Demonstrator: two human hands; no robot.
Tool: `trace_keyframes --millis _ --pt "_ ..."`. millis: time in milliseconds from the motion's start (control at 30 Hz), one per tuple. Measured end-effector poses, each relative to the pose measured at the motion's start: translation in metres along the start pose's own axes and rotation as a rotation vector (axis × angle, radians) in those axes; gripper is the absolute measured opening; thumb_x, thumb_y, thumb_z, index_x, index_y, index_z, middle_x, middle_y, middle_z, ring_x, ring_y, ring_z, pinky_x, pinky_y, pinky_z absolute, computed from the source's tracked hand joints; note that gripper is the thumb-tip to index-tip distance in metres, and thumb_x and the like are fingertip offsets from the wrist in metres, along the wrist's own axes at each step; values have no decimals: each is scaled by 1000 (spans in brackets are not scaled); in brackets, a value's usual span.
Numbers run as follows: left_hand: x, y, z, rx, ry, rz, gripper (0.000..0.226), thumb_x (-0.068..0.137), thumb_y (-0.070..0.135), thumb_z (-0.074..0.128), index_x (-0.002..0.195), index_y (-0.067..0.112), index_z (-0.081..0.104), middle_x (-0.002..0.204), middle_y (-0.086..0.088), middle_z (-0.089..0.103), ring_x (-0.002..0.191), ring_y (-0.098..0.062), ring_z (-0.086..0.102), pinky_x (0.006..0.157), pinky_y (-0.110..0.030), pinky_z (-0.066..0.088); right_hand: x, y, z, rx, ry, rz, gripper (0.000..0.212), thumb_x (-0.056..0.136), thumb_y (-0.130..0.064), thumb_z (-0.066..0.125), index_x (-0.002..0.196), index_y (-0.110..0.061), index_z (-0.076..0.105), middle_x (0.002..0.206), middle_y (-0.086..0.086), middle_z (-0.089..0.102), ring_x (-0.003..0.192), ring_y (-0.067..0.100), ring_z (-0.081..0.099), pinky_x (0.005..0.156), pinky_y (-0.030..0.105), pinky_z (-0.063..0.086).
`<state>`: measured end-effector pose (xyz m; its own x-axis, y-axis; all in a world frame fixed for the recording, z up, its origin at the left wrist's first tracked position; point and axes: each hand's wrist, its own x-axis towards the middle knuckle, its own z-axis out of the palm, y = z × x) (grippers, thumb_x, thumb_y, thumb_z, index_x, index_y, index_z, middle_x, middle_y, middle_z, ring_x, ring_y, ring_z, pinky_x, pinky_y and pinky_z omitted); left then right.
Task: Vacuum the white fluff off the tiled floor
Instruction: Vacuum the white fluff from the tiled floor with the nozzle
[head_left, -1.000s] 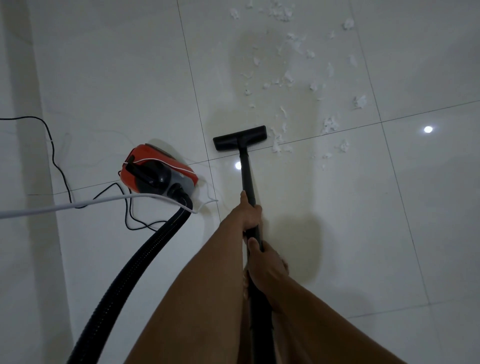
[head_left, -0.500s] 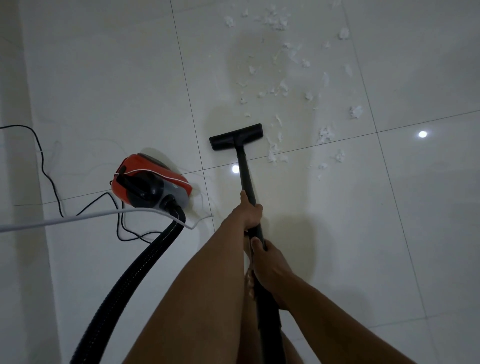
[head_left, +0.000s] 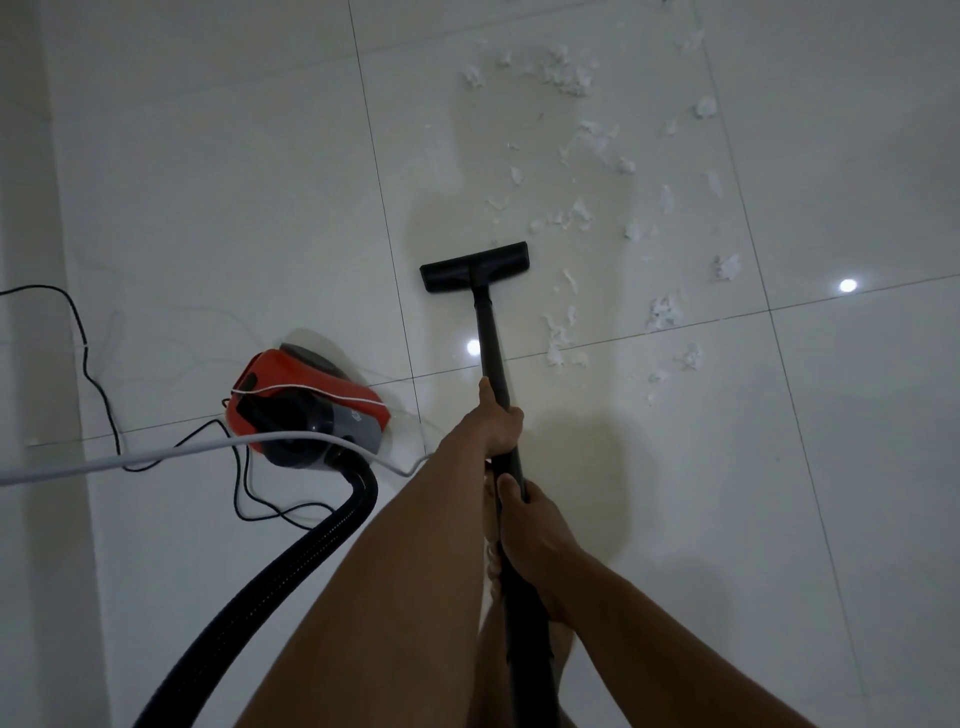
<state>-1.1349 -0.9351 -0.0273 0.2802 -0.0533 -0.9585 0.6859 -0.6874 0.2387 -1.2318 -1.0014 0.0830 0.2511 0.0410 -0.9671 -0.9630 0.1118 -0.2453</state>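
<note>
Both hands hold the black vacuum wand (head_left: 491, 343). My left hand (head_left: 496, 423) grips it higher up the tube, and my right hand (head_left: 535, 540) grips it closer to my body. The flat black floor nozzle (head_left: 475, 266) rests on the pale tiled floor (head_left: 234, 182), just left of and below the scattered white fluff (head_left: 576, 218). More fluff (head_left: 558, 343) lies right of the wand along a tile joint, and a thicker clump (head_left: 569, 75) sits at the top.
The red and grey vacuum body (head_left: 306, 410) stands on the floor to the left, its ribbed black hose (head_left: 291, 566) curving down to the bottom edge. A thin black cord (head_left: 98, 384) and a white cable (head_left: 156, 457) trail across the left tiles.
The view has tilted up a little, so more fluff shows at the top. The nozzle sits slightly lower relative to the fluff, and my hands keep the same grip on the wand.
</note>
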Motion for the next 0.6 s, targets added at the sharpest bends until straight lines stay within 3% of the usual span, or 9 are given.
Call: trace_keyframes --millis 100,233,400,500,600 --pt "3 10 -13 -6 6 -7 80 110 34 38 162 37 -23 153 -22 48 124 -42 61 106 -56 53 6 -15 5 27 -11 23 36 107 -39 33 118 -8 48 59 12 47 35 17 46 39 24 46" --pt "6 21 -31 -3 5 1 79 111 33 38 162 36 -22 150 -22 50 121 -42 62 100 -54 57 12 -33 14 29 -4 23 27 106 -42 35 105 -17 46 53 9 48 34 17 47 40 24 46" --pt "10 34 -52 30 17 0 78 111 33 37 162 35 -21 146 -22 53 122 -41 62 101 -54 56 18 -53 23 27 7 28 31 106 -42 36 126 -22 50 59 9 51 39 19 50 46 27 49" --pt "14 43 -59 24 20 4 78 111 32 38 162 35 -21 147 -22 53 122 -40 62 101 -54 56 21 -66 24 5 18 14 31 106 -42 35 127 -23 49 59 9 51 41 18 51 50 31 52" --pt "18 53 -64 16 23 10 78 111 32 38 162 35 -21 145 -22 54 120 -39 63 100 -53 57 24 -79 21 5 13 28 33 107 -41 34 127 -19 48 57 9 50 37 17 50 43 27 49"
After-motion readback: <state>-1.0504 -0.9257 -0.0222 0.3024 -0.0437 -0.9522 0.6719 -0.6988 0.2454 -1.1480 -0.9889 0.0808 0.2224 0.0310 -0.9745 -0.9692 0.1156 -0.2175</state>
